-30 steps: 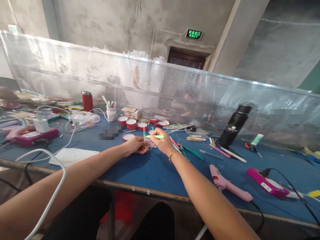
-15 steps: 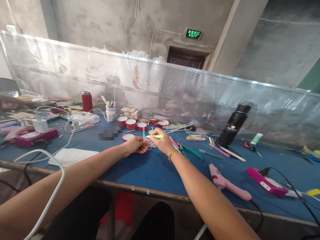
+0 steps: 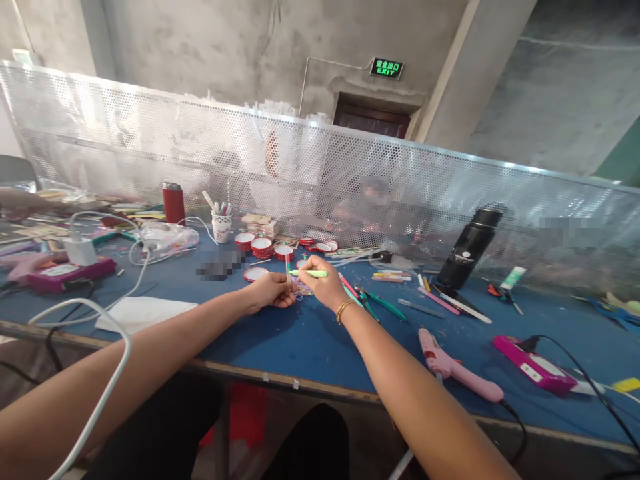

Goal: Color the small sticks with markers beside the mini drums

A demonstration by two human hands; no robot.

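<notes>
Left hand: slim, flat coloured strip | Right hand: slender green marker

Between your left hand, your right hand and the near edge, the worktop gives you an open stretch, with white paper to its left and a pink glue gun to its right. Beyond your hands, red-rimmed tins crowd the way, and a perforated screen walls off the far edge. Green-handled pliers block the space just right of your right hand; farther right stands a tilted black bottle. You have a gap between the glue gun and purple box.
</notes>
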